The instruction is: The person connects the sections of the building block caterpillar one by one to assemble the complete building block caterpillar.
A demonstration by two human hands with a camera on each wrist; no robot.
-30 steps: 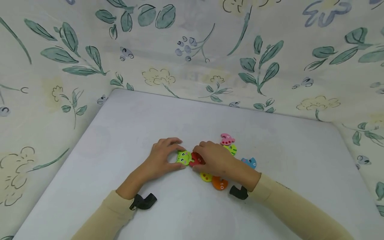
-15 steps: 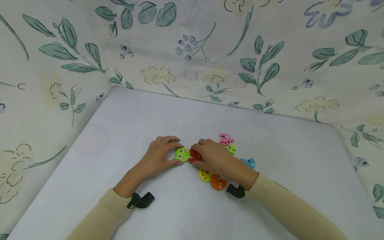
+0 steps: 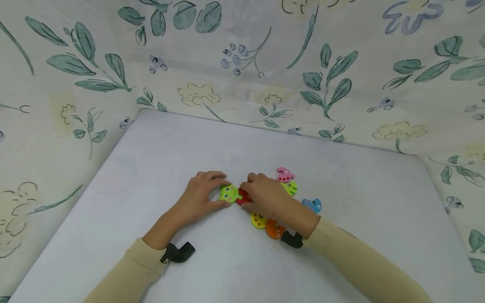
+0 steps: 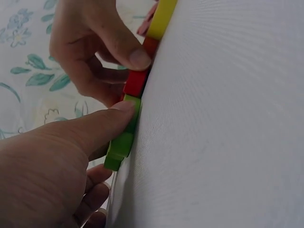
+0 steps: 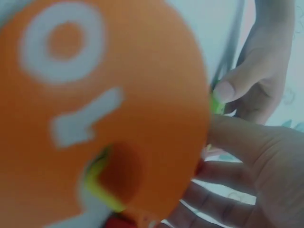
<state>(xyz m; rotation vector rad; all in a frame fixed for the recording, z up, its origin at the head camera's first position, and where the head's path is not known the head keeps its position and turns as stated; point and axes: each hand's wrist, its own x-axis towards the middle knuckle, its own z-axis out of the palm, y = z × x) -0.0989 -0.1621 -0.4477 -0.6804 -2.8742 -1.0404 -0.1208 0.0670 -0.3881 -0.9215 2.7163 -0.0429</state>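
A green puzzle piece with a smiling face lies on the white tabletop, and my left hand pinches it between thumb and fingers. Against its right side is a red puzzle piece, gripped by the thumb and fingers of my right hand. Their edges meet in the left wrist view, green piece below and red piece above; whether the knob is fully seated in the notch I cannot tell. My right hand covers much of the red piece. An orange piece marked 10 fills the right wrist view.
Near my right wrist lie a yellow dotted piece and that orange piece. Beyond the right hand are pink, lime striped and blue pieces. Black wrist mounts hang under both sleeves. Floral cloth surrounds the table.
My right hand and wrist have shifted slightly left with the red piece, closer to the green one. The green piece has moved a little away from me with the left hand.
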